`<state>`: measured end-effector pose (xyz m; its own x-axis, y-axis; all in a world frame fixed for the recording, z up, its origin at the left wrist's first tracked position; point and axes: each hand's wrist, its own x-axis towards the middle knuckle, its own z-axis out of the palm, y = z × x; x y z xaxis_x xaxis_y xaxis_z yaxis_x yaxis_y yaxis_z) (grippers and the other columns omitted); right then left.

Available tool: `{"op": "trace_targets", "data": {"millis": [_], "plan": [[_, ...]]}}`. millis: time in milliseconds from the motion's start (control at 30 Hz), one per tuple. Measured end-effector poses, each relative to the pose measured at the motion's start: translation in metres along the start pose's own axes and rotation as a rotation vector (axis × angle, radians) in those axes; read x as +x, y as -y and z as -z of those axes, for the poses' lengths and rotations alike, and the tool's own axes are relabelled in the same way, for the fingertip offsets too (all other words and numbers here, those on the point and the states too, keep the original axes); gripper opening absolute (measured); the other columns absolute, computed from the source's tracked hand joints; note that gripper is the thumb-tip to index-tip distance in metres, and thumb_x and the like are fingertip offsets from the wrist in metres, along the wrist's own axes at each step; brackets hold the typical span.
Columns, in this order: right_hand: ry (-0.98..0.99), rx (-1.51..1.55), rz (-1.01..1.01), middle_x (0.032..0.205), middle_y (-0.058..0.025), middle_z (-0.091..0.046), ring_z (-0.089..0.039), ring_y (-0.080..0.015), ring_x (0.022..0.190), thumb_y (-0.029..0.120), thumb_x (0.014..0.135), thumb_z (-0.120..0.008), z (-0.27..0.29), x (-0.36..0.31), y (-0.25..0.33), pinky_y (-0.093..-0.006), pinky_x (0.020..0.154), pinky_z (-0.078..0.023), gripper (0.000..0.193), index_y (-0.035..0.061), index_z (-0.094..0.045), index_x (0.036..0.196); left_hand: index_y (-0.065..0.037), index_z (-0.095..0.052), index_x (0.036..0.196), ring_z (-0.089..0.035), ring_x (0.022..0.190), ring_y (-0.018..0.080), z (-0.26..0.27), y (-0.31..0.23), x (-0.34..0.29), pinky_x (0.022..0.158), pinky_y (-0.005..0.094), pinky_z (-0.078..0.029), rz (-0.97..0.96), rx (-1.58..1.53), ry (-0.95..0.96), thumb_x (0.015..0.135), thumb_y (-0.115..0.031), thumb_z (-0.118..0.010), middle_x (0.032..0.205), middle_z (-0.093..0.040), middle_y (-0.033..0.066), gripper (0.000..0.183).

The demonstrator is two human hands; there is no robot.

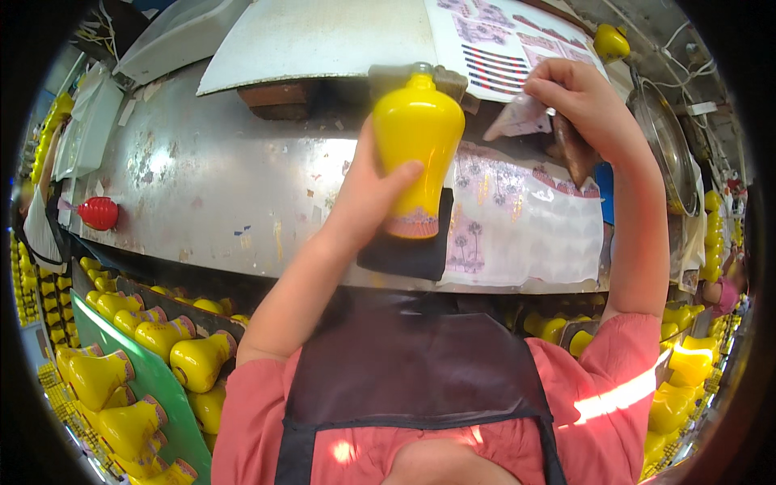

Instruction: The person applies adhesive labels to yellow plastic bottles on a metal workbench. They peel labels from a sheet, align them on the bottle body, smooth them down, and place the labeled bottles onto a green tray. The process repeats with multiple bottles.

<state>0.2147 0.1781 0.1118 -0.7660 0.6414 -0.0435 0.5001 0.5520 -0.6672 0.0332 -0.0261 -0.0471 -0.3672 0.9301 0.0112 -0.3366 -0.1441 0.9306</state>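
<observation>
My left hand point(365, 192) wraps round a glossy yellow vase point(422, 133), held upright over the bench with its narrow neck at the top. A pink patterned band circles the vase's base. My right hand point(584, 101) pinches a thin, limp, whitish piece of printed decal point(521, 117) between thumb and fingers. A flat brown pointed piece point(575, 155) shows just under that hand; whether the hand holds it I cannot tell. Below lies a wet sheet of pink and purple decals point(525, 234), beside a black cloth point(408, 259) partly behind the vase.
A white board point(323, 40) with printed sheets point(493, 61) rests on a brick point(279, 97) at the metal bench's back. A red ribbed object point(99, 212) sits at left, a round metal basin point(667, 145) at right. Many yellow vases point(198, 360) stand below on both sides.
</observation>
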Motion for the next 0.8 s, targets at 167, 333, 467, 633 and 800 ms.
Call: {"op": "trace_targets", "data": {"millis": [167,333,467,633,800], "plan": [[-0.073,-0.11,0.198,0.076,-0.0057,-0.069,-0.065,-0.0094,0.064,0.013,0.099,-0.063,-0.023,0.006,0.056,-0.0282,0.058,-0.051,0.013,0.0008,-0.066,0.098,-0.008,-0.023,0.162,-0.052,0.138,0.0266,0.001,-0.001,-0.001,0.115,0.0405,-0.044,0.014,0.037,-0.02,0.093,-0.006,-0.067,0.151,-0.049,0.0146,0.082],[-0.205,-0.884,0.67,0.072,-0.007,-0.063,-0.068,-0.0197,0.062,0.01,0.084,-0.066,-0.076,-0.033,0.082,-0.0336,0.051,-0.049,0.016,0.0069,-0.059,0.098,-0.006,-0.017,0.165,-0.047,0.142,0.0269,0.002,-0.014,0.001,0.117,0.0414,-0.04,-0.014,0.054,-0.117,0.092,-0.012,-0.07,0.156,-0.043,0.0166,0.09],[-0.197,-1.065,0.674,0.065,0.0002,-0.052,-0.059,-0.0139,0.052,0.019,0.081,-0.069,-0.123,-0.055,0.079,-0.0298,0.045,-0.043,0.017,0.0117,-0.054,0.083,-0.003,-0.037,0.156,-0.05,0.139,0.0299,0.007,-0.028,0.019,0.115,0.0415,-0.041,-0.136,0.138,-0.168,0.09,-0.023,-0.076,0.15,-0.048,0.0189,0.079],[-0.259,-1.035,0.623,0.059,0.0035,-0.048,-0.054,-0.0095,0.048,0.016,0.075,-0.067,-0.156,-0.06,0.061,-0.0278,0.039,-0.036,0.012,0.0135,-0.055,0.074,-0.001,-0.06,0.135,-0.056,0.129,0.0352,0.006,-0.029,0.044,0.112,0.042,-0.043,-0.188,0.538,-0.149,0.089,-0.037,-0.077,0.137,-0.057,0.0214,0.061],[-0.273,-1.052,0.642,0.058,0.0029,-0.048,-0.053,-0.0103,0.048,0.016,0.077,-0.067,-0.17,-0.09,0.066,-0.0271,0.041,-0.037,0.008,0.0109,-0.061,0.079,0.0,-0.048,0.146,-0.051,0.136,0.0382,0.007,-0.011,0.037,0.116,0.0423,-0.04,-0.162,0.51,-0.136,0.096,-0.04,-0.07,0.146,-0.051,0.0252,0.068]]}}
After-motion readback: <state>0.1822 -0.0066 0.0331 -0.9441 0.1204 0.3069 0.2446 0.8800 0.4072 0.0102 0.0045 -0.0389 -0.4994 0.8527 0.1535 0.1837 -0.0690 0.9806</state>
